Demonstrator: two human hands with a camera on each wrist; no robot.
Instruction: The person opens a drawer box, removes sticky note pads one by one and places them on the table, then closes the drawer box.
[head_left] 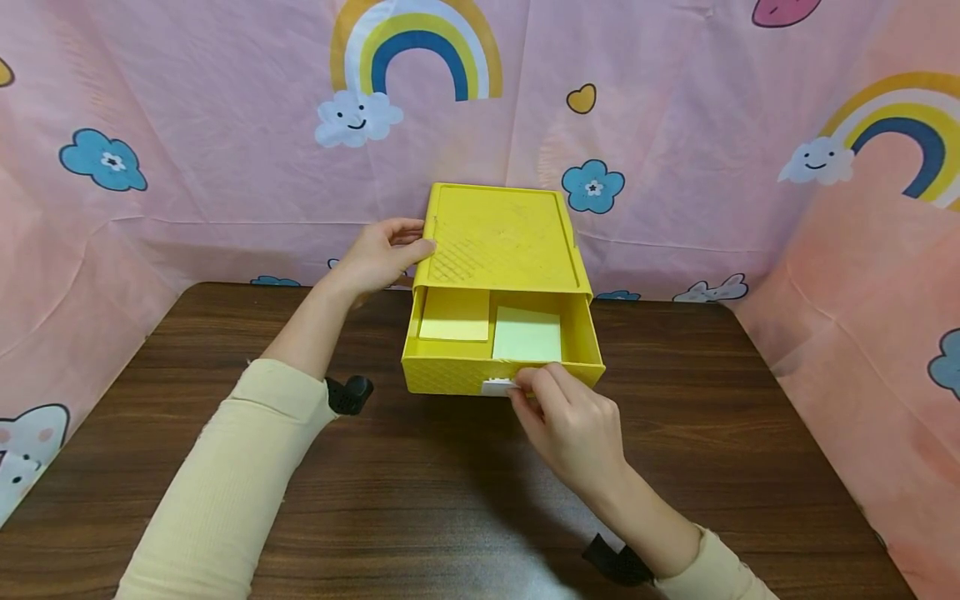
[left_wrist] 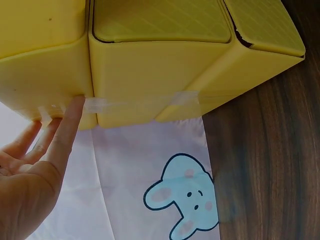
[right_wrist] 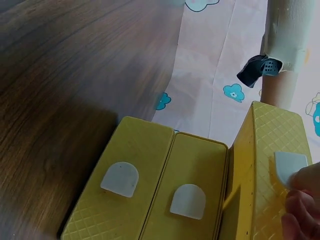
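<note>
A yellow drawer cabinet [head_left: 502,237] stands on the table, its top drawer [head_left: 448,377] pulled out toward me. Inside lie a pale yellow paper pad [head_left: 453,317] on the left and a pale green paper pad [head_left: 527,335] on the right. My right hand [head_left: 573,421] pinches the white tab handle [head_left: 495,387] on the drawer's front, thumb and fingers at its right end. With fairly straight fingers, my left hand [head_left: 377,260] touches the cabinet's left side near the top; the left wrist view shows fingertips [left_wrist: 77,102] on that side wall.
Two lower drawers with white tabs [right_wrist: 120,179] are closed in the right wrist view. Clear tape [left_wrist: 145,103] runs along the cabinet's side. The dark wooden table [head_left: 420,500] meets a pink patterned cloth [head_left: 247,167] behind and at both sides.
</note>
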